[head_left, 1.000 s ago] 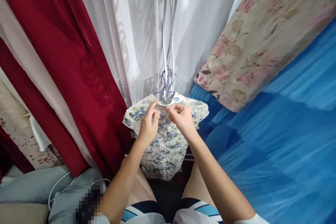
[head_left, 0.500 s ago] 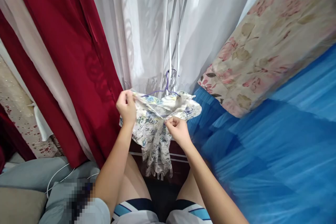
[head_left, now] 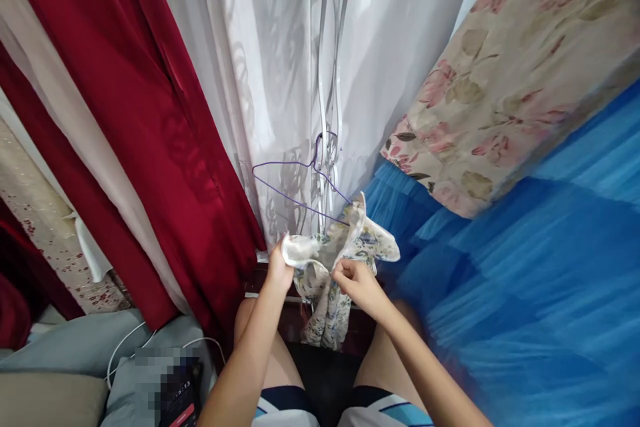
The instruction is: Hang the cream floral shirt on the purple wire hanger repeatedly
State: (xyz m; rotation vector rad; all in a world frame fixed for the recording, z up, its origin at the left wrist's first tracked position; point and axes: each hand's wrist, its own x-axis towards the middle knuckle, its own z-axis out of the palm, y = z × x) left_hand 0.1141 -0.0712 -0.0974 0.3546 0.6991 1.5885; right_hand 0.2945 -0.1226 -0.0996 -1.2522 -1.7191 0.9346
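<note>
A purple wire hanger (head_left: 295, 202) hangs by its hook from a white strap. Its left end is bare, while its right end still sits inside a floral garment (head_left: 327, 310), white with blue and yellow print. My left hand (head_left: 280, 268) is closed on the garment's left edge, below the hanger's bare end. Fingers pinched, my right hand (head_left: 357, 280) grips the cloth near the middle of the neckline. The lower part of the garment hangs down between my knees.
White curtains (head_left: 285, 67) hang behind the hanger. Red curtains (head_left: 165, 120) are on the left, with grey cushions (head_left: 65, 343) below and a phone (head_left: 180, 393) among white cables. On the right hang a floral cloth (head_left: 500, 107) and blue tulle (head_left: 520, 293).
The garment's left side has come off the hanger, baring that end. My left hand has moved right and down with the cloth; my right hand has shifted slightly down and right.
</note>
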